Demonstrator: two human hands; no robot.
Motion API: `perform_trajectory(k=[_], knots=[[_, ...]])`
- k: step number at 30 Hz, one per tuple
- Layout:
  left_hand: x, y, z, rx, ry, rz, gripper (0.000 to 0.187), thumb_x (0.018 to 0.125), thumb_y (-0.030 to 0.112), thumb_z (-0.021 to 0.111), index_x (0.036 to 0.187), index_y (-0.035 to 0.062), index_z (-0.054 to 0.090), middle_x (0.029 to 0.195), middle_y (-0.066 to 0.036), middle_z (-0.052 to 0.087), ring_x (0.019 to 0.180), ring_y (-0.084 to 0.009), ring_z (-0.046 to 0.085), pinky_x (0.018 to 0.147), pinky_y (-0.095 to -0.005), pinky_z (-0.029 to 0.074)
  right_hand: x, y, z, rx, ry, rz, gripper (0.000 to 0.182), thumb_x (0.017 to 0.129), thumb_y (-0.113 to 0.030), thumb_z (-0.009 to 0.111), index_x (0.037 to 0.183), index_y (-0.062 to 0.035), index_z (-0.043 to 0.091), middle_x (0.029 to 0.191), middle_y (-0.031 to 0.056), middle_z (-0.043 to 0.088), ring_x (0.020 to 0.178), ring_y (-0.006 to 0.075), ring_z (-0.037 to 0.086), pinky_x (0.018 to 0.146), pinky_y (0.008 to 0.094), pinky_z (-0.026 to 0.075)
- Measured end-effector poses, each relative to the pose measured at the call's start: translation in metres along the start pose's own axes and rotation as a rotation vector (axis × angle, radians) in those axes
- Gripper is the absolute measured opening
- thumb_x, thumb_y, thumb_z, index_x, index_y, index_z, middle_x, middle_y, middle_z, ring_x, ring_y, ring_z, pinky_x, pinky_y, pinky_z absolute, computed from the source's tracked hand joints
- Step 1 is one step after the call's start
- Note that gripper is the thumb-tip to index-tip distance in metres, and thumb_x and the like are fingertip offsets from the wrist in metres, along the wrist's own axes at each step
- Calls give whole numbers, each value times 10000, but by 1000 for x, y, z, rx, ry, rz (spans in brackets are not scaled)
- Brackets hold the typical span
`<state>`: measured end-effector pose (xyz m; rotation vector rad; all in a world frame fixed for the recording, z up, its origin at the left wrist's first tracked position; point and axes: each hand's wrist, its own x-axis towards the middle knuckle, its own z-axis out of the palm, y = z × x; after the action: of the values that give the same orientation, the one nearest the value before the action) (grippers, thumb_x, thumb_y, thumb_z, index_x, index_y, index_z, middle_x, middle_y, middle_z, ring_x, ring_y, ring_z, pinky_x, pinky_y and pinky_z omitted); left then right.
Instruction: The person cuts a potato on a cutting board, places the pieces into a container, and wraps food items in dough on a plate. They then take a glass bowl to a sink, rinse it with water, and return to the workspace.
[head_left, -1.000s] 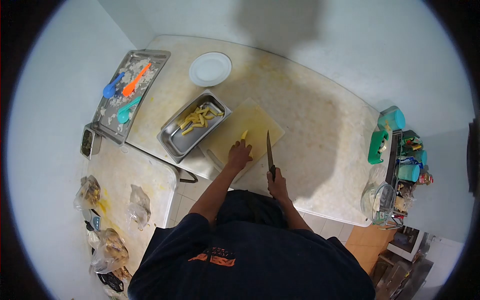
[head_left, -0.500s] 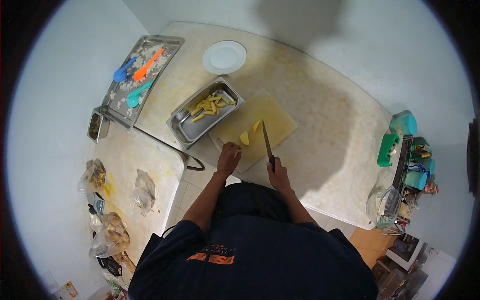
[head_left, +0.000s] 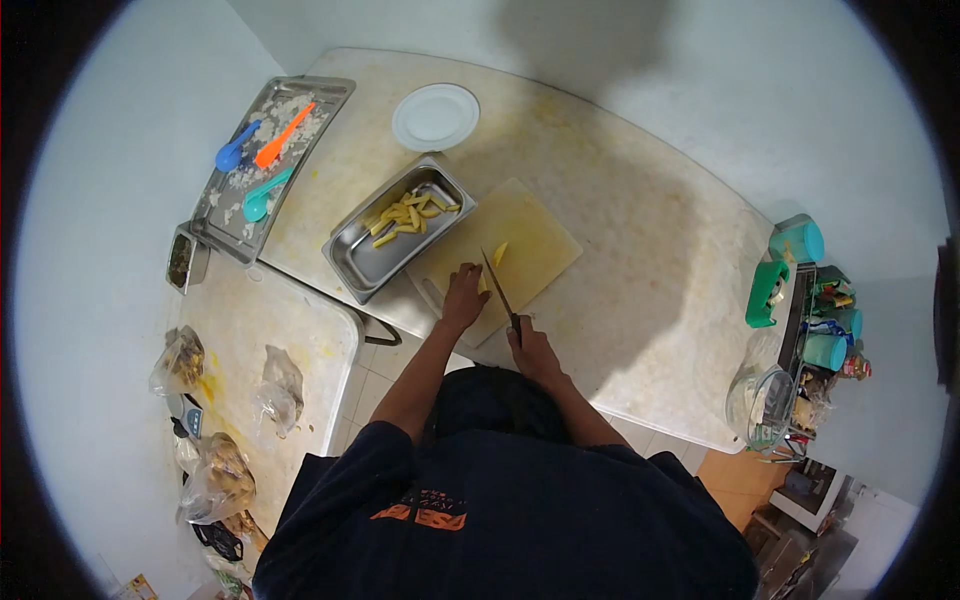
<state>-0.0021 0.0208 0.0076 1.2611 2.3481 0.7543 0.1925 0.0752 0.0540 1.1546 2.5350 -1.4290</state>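
My right hand [head_left: 535,352] is wrapped round the dark handle of a long kitchen knife [head_left: 502,290]. Its blade points away from me over a pale cutting board [head_left: 548,250]. Close to the blade's left side, my left hand [head_left: 463,298] presses its fingers on a yellow potato piece [head_left: 483,285], mostly hidden under the fingertips. A thin potato wedge [head_left: 500,254] lies on the board just beyond the knife tip. Left of the board stands a steel pan [head_left: 350,268] holding several cut potato strips [head_left: 408,214].
Behind the pan is a white plate [head_left: 436,117]. A metal tray [head_left: 262,222] with white crumbs carries a blue scoop [head_left: 232,152], an orange spatula [head_left: 284,136] and a teal scoop [head_left: 260,200]. Plastic bags [head_left: 220,480] lie on the left table. A green container [head_left: 767,294] stands far right.
The knife has moved left, next to my left hand. My left fingers have moved forward onto the nearer potato piece. The whole view has shifted slightly.
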Motion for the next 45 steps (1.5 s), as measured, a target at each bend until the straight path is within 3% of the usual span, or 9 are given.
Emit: perform_trajectory(k=[4, 10, 16, 25, 28, 45], knots=[[-13, 6, 4, -326, 55, -257, 523, 732, 123, 774, 1201, -17, 589, 1143, -195, 548, 962, -351, 591, 875, -415, 484, -2, -2, 2, -26, -37, -16, 287, 994, -279, 473, 1111, -28, 399, 773, 324, 609, 755, 518, 596, 673, 606, 435], [-15, -3, 9, -219, 339, -82, 362, 701, 88, 758, 1039, -13, 676, 851, -160, 619, 831, -314, 609, 753, -413, 495, 1, 2, 12, -56, -68, -53, 291, 989, -260, 475, 1115, -13, 387, 746, 327, 607, 714, 521, 596, 645, 602, 450], [-14, 8, 7, -169, 296, -239, 329, 711, 83, 745, 1026, 9, 686, 867, -171, 625, 829, -312, 620, 771, -409, 501, 1, -1, 14, -79, -86, -16, 301, 988, -258, 465, 1127, -6, 379, 751, 343, 609, 718, 530, 602, 653, 608, 463], [-18, 4, 15, -252, 357, -196, 323, 724, 81, 742, 1033, 11, 679, 869, -162, 622, 769, -303, 630, 742, -402, 510, 0, -5, 16, -109, -106, 20, 305, 986, -246, 460, 1154, -7, 373, 757, 341, 614, 705, 523, 608, 634, 612, 465], [-18, 10, 10, -252, 307, -276, 314, 724, 77, 742, 1024, 13, 677, 858, -153, 618, 777, -296, 625, 758, -408, 504, 1, -3, 19, -124, -105, 6, 299, 985, -240, 458, 1150, -5, 374, 751, 336, 615, 698, 519, 611, 620, 611, 465], [-17, 1, 17, -266, 324, -267, 296, 724, 65, 714, 1015, 16, 688, 880, -189, 628, 812, -321, 638, 758, -415, 508, 3, 1, 26, -142, -96, -26, 303, 978, -227, 460, 1131, 17, 365, 733, 323, 617, 685, 504, 619, 597, 597, 479]])
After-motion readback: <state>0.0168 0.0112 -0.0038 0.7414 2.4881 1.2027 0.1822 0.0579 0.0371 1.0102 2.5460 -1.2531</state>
